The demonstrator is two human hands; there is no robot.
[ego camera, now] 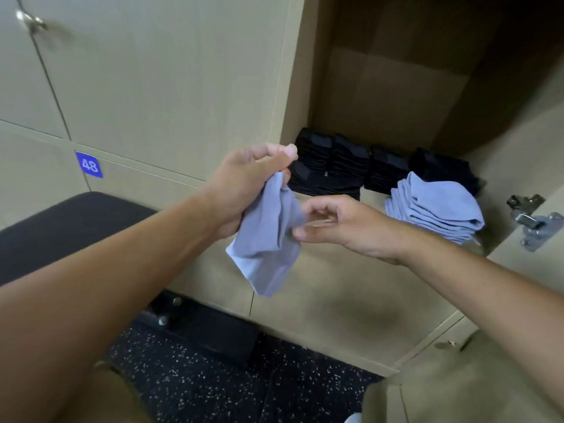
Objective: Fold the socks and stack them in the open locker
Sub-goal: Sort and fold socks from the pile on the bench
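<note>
My left hand (244, 187) grips a light blue sock (268, 239) by its upper part, and the sock hangs down in front of the open locker (351, 264). My right hand (345, 227) pinches the sock's right edge between thumb and fingers. Inside the locker, a stack of folded light blue socks (436, 209) lies at the right. Behind it a row of folded black socks (360, 169) runs along the back wall.
Closed beige locker doors fill the left, one with a blue tag marked 48 (89, 164). A dark padded bench (70, 221) stands at the left. The locker's open door with its metal hinge (534, 224) is at the right. Below is speckled black flooring (213, 386).
</note>
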